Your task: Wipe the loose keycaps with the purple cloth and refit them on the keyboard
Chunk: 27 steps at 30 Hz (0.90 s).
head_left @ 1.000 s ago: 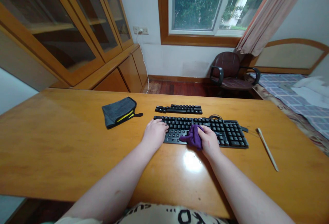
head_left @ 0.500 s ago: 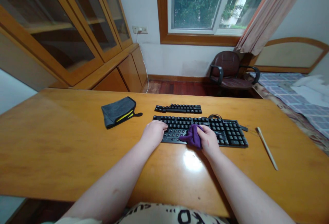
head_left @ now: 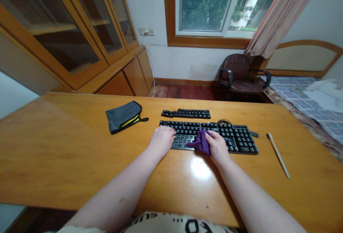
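Observation:
A black keyboard [head_left: 242, 140] lies on the desk, its lower rows of keycaps gone on the left part so bare switches show. My left hand [head_left: 162, 140] rests over the keyboard's left end, fingers curled onto it; the thumb side is partly hidden. My right hand [head_left: 218, 147] is closed on a bunched purple cloth [head_left: 202, 143], which touches the keyboard's lower middle. Behind the keyboard, the removed keycaps [head_left: 191, 113] stand in rows, black and close together.
A folded grey cloth [head_left: 123, 117] with a yellow inner side lies on the desk [head_left: 80, 154] to the left. On the right are a thin pale stick-like brush [head_left: 278, 156] and a small dark piece [head_left: 254, 134] by the keyboard. A chair [head_left: 237, 72] stands beyond the desk.
My left hand has shifted very slightly to the right over the keyboard's end. The right hand and the purple cloth look almost unmoved.

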Tool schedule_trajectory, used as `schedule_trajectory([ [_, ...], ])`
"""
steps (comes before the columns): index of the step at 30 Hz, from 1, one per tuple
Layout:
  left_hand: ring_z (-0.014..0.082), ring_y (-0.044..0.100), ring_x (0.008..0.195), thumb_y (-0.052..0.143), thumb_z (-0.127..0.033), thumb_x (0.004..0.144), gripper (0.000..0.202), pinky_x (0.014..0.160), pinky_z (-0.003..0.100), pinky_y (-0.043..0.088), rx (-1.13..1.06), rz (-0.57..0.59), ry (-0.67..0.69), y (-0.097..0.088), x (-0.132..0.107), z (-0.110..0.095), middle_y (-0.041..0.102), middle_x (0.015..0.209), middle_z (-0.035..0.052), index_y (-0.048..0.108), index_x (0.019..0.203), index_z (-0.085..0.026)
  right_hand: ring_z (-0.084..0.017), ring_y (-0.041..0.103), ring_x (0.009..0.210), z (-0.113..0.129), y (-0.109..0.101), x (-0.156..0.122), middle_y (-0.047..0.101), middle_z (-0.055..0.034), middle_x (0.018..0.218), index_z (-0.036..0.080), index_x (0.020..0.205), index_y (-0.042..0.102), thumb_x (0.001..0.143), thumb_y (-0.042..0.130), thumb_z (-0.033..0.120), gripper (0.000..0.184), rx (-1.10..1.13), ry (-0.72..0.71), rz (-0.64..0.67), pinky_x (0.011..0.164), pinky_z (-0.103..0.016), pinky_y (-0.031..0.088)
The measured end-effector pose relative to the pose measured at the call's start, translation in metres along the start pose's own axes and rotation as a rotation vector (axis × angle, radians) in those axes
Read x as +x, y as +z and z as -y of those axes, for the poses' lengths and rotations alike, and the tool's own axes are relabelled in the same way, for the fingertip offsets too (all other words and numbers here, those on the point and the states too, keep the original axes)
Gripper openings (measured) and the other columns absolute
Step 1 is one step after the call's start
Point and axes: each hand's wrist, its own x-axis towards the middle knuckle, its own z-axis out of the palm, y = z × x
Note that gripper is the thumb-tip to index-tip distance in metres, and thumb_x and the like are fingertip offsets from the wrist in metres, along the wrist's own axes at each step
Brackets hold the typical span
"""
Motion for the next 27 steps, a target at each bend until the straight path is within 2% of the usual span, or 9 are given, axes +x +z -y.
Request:
schedule_trajectory([
  [9, 0.0195, 0.059, 0.087, 0.053, -0.020, 0.079, 0.019, 0.092, 0.035, 0.039, -0.036, 0.018, 0.000, 0.006, -0.002, -0.008, 0.068, 0.090, 0.0037, 0.068, 0.089, -0.022, -0.012, 0.054, 0.055, 0.000, 0.000, 0.001, 0.064, 0.0016, 0.063, 0.017, 0.077, 0.065, 0.064, 0.070, 0.037, 0.024, 0.010, 0.001, 0.001, 0.053, -0.022, 0.041],
  [14, 0.0195, 0.060, 0.085, 0.053, -0.021, 0.078, 0.020, 0.080, 0.031, 0.045, -0.042, 0.039, -0.055, 0.001, 0.000, -0.003, 0.067, 0.092, 0.0025, 0.066, 0.092, -0.024, -0.012, 0.054, 0.055, 0.000, 0.000, 0.001, 0.063, 0.0015, 0.064, 0.017, 0.076, 0.065, 0.065, 0.069, 0.037, 0.023, 0.006, -0.007, 0.000, 0.053, -0.021, 0.040],
  [22, 0.0187, 0.060, 0.088, 0.056, -0.018, 0.075, 0.025, 0.078, 0.028, 0.046, -0.127, 0.065, -0.145, 0.001, 0.003, 0.002, 0.067, 0.095, 0.0009, 0.065, 0.097, -0.026, -0.013, 0.053, 0.054, 0.000, 0.000, 0.001, 0.063, 0.0012, 0.062, 0.016, 0.075, 0.065, 0.064, 0.070, 0.038, 0.025, 0.015, -0.008, 0.000, 0.052, -0.023, 0.041],
  [27, 0.0183, 0.060, 0.087, 0.055, -0.019, 0.076, 0.024, 0.078, 0.028, 0.046, -0.158, 0.096, -0.157, 0.001, 0.005, 0.002, 0.066, 0.095, 0.0018, 0.065, 0.097, -0.025, -0.013, 0.054, 0.053, 0.002, 0.001, 0.000, 0.063, 0.0009, 0.062, 0.017, 0.074, 0.064, 0.063, 0.070, 0.040, 0.026, 0.000, -0.006, -0.010, 0.053, -0.024, 0.041],
])
